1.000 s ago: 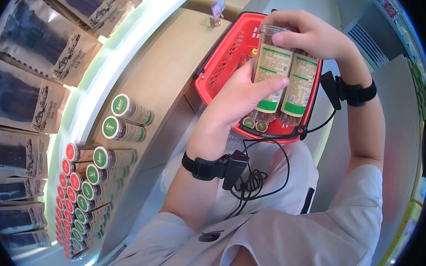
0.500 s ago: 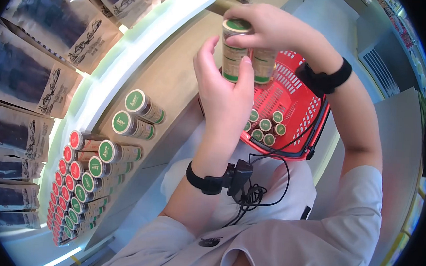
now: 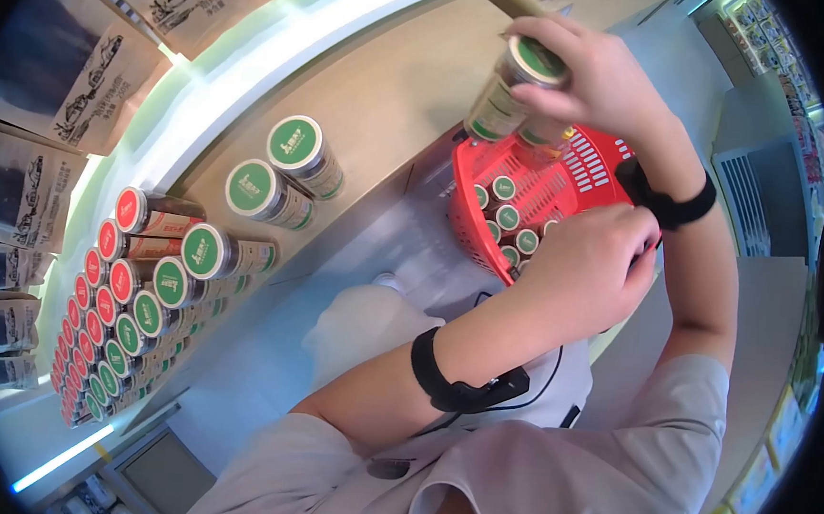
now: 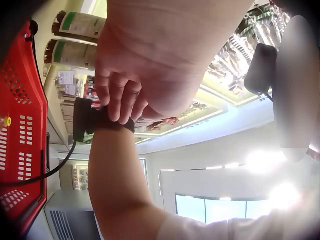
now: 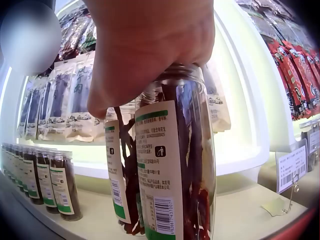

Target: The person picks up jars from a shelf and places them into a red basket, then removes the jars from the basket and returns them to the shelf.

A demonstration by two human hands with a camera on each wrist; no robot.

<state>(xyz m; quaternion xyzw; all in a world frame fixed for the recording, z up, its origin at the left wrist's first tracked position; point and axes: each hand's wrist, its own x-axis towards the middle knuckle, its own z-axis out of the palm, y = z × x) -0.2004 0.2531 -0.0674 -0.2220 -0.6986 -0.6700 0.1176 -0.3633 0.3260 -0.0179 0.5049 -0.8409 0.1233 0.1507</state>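
My right hand grips two clear jars by their tops, close above the far edge of the red basket. The front jar has a green lid and a cream label with green bands. In the right wrist view, dark strips show inside both jars, and the palm covers their lids. My left hand hovers over the near side of the basket, its fingers loosely curled and holding nothing. In the left wrist view, its fingers overlap the strap on my right wrist.
Green-lidded jars stand inside the basket. Two more green-lidded jars stand apart on the wooden counter, past rows of red-lidded jars. Packaged bags line the lit shelf. A price tag stands on the counter.
Both jars were between my two hands over the basket, then swung toward the counter. My left hand has let go and moved right, toward my body. More of the basket's jars show.
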